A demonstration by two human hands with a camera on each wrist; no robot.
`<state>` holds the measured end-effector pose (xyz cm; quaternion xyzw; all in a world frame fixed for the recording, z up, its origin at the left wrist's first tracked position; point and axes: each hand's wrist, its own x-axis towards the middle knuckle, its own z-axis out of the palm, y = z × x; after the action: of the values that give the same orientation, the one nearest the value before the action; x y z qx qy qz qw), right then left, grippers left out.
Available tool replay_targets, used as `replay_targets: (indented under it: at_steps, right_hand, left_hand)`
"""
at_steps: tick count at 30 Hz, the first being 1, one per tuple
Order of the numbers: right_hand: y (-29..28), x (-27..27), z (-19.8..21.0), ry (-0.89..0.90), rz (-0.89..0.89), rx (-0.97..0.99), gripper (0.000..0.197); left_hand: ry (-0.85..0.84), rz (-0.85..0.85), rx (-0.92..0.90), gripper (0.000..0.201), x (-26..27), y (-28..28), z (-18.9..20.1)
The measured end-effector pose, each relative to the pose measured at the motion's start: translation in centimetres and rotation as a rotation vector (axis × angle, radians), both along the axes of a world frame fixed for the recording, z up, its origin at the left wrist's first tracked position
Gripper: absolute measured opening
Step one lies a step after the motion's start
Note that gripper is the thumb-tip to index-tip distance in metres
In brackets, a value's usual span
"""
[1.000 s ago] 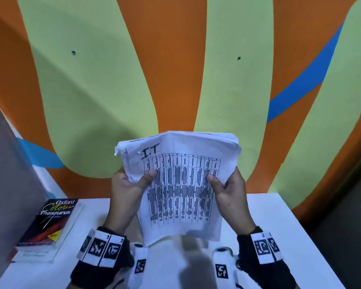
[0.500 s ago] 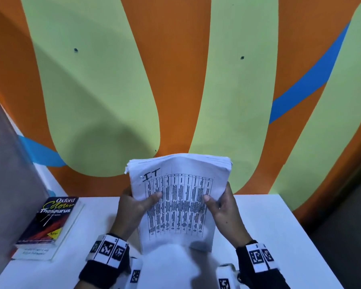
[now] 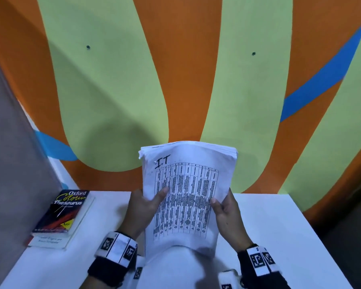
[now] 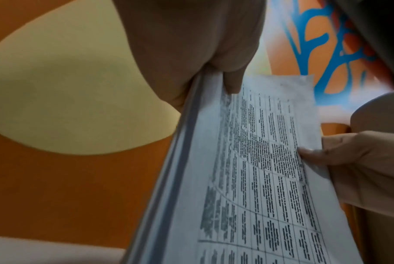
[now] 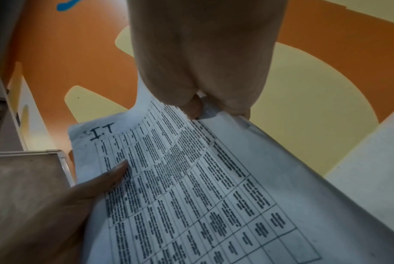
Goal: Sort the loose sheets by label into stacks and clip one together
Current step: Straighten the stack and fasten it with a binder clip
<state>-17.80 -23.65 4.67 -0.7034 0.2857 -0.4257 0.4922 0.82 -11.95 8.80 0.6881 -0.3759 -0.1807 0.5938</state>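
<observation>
A thick stack of white sheets (image 3: 188, 197) stands upright above the white table (image 3: 279, 226), held at both side edges. Its front page carries a printed table and the handwritten label "I.T" (image 3: 162, 161) at the top left. My left hand (image 3: 146, 205) grips the left edge, thumb across the front page. My right hand (image 3: 227, 207) grips the right edge the same way. The left wrist view shows the stack (image 4: 247, 169) edge-on under my left hand (image 4: 213, 75). In the right wrist view the label (image 5: 102, 132) is legible and my right hand (image 5: 205, 105) pinches the edge.
Two stacked books lie at the table's left, the top one a black Oxford Colour Thesaurus (image 3: 68, 211). A grey panel (image 3: 13, 163) borders the left side. An orange, green and blue painted wall (image 3: 175, 80) rises right behind the table.
The stack has come down from higher in front of the wall to just above the table, and its sheets now sit squarer and tighter together. Both hands keep their grips.
</observation>
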Motion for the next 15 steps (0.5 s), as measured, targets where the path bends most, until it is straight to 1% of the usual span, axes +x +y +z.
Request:
replay_targets:
  at_steps: [1,3,5,7,9,10,13,15]
  right_hand:
    - [0.2,0.7,0.3,-0.021,0.02,-0.005,0.043]
    - [0.5,2.3,1.0,-0.062,0.049,0.003,0.04]
    - [1.1,4.8,1.6,-0.07,0.094,0.049,0.032]
    - [1.8,8.0,1.9,-0.027,0.092,0.049,0.024]
    - [2.6,11.7,1.4,0.053,0.08,0.02,0.025]
    - [3.2,13.5,1.0,0.118,0.105,-0.003,0.026]
    - [5.6,19.5,-0.4,0.379,0.319,-0.152,0.026]
    - [7.3,23.6,-1.0,0.523,0.484,-0.283,0.034]
  left_hand:
    - [-0.034,0.051,0.029,0.052,0.7,0.7,0.4]
    - [-0.09,0.099,0.067,0.055,2.2,2.0,1.5]
    - [-0.134,0.158,0.04,0.062,4.1,3.8,3.3]
    - [-0.223,0.29,0.013,0.06,6.2,6.1,5.7]
    - [-0.309,0.445,-0.01,0.062,7.9,8.8,8.4]
    - [-0.341,0.514,-0.032,0.062,8.7,10.2,9.7]
    - [-0.414,0.697,-0.084,0.06,11.5,13.7,12.7]
    - [-0.44,0.792,-0.108,0.058,13.1,15.6,14.0]
